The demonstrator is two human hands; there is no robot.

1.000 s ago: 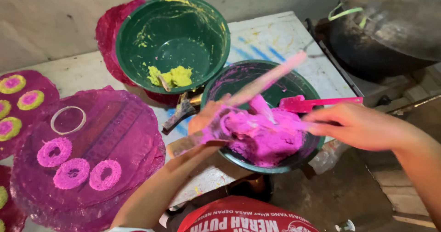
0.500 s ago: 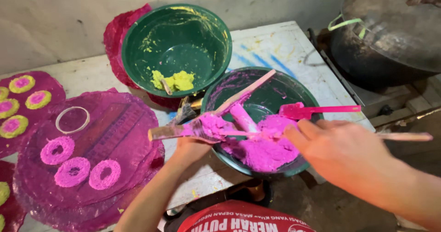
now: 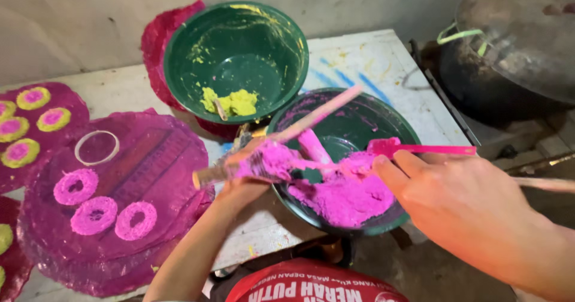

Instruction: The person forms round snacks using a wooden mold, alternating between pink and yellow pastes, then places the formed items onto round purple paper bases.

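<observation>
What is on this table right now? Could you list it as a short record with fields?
left hand: holds a flat tool loaded with pink paste
right hand: at the bowl's rim, by a pink spatula
near bowl: dark green, holds pink paste
far bowl: green, a little yellow paste
pink rings: three, on a purple sheet
white ring: empty, on the same sheet
black pot: at right

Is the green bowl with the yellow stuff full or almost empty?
Almost empty. The green bowl holds only a small lump of yellow dough at its bottom, with thin yellow smears on its walls.
</observation>
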